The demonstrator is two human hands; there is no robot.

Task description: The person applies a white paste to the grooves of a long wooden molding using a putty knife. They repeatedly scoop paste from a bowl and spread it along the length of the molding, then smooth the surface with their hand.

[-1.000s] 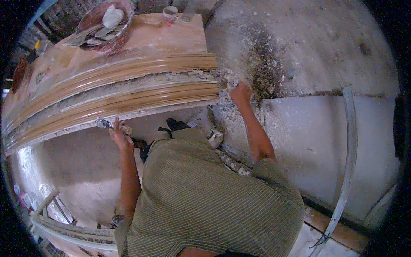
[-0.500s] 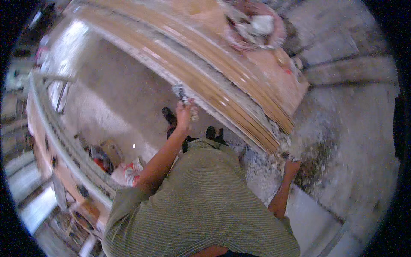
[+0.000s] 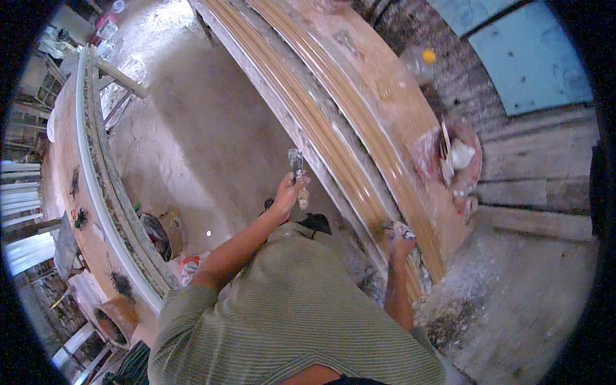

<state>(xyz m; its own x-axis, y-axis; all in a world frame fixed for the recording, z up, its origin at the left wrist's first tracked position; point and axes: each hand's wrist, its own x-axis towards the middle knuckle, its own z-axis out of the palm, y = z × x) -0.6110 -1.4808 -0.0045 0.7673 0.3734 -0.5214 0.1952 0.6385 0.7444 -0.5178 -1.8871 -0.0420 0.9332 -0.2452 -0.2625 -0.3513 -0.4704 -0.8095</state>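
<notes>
My left hand (image 3: 287,197) is closed around a putty knife (image 3: 295,162), its flat blade smeared with white and pointing away from me. A pale, lumpy piece (image 3: 303,200) shows beside those fingers; I cannot tell whether it is the handle. My right hand (image 3: 401,244) is closed over the near end of a long brown grooved moulding strip (image 3: 321,141). A small whitish and dark thing (image 3: 399,230) shows at its fingers, too blurred to name. A second grooved strip (image 3: 359,119) runs alongside, with rough white residue between the two.
The strips lie on a long wooden bench (image 3: 385,70). A round tub (image 3: 475,144) with white material and sticks stands at its right edge, near a clear container with a yellow cap (image 3: 428,56). Another bench (image 3: 86,237) with a pale curved edge is at left.
My view has turned, so the bench appears steeper. My right hand has moved from beyond the strips' near end to over them. My left hand still holds the putty knife.
</notes>
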